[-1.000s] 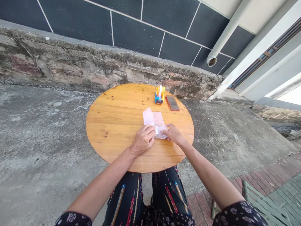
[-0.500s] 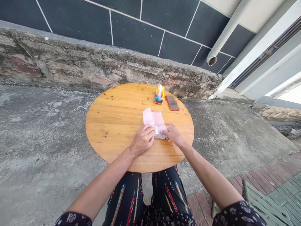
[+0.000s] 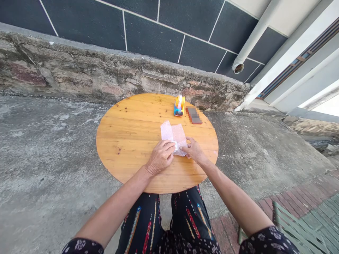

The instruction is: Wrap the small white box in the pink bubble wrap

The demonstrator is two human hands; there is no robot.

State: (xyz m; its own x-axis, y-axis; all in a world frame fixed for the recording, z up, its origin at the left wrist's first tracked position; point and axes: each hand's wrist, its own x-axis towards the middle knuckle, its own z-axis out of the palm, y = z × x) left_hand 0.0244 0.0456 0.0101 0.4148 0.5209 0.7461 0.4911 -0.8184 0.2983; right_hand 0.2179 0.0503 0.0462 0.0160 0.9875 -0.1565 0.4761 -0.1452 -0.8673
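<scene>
Note creased, translucent-pink plastic sheet (image 3: pixel 179 133) pinched by right hand (image 3: pixel 195 150) at near right; cannot tell grip of left hand (image 3: pixel 161 155) opposite. Avoid uneven pulling: could tear.

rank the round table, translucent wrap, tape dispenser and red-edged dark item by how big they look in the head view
1. Round table
2. Translucent wrap, partly covered
3. Tape dispenser and red-edged dark item: too alike to rank

A pale drainpipe (image 3: pixel 253 40) opens above rough stone (image 3: pixel 87 77).
</scene>
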